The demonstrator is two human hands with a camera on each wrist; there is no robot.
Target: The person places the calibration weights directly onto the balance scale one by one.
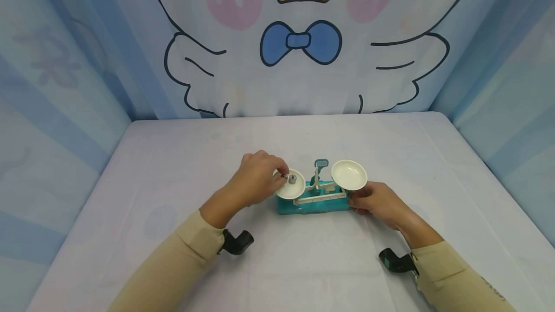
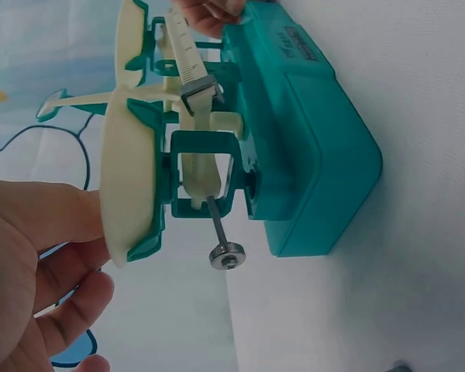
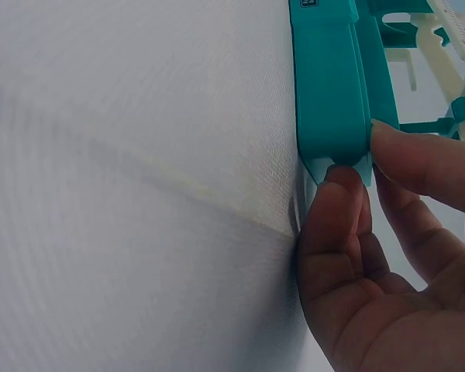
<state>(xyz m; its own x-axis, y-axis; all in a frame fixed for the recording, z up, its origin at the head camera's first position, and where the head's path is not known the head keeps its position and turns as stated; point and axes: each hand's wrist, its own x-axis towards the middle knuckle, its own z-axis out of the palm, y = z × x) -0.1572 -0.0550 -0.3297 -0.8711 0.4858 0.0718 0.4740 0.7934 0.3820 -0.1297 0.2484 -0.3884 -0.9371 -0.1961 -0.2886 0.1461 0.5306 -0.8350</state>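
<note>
A toy balance scale with a teal base (image 1: 314, 206) stands on the table, its left pan (image 1: 290, 190) lower than its right pan (image 1: 349, 175). One small metal weight (image 1: 292, 179) sits upright in the left pan. Over that pan's left rim, my left hand (image 1: 259, 177) pinches another small grey metal weight (image 1: 284, 176) between thumb and fingers; in the left wrist view the pan hides those fingertips. My right hand (image 1: 381, 202) grips the right end of the base, thumb on top and fingers at its end, as the right wrist view shows up close.
A white cloth covers the table (image 1: 173, 254). Behind it hangs a curtain (image 1: 299, 85) with a cartoon print, and more curtain closes off both sides. A metal adjusting nut (image 2: 227, 256) sticks out from the beam's left end. Black wrist cameras (image 1: 237, 242) hang below both sleeves.
</note>
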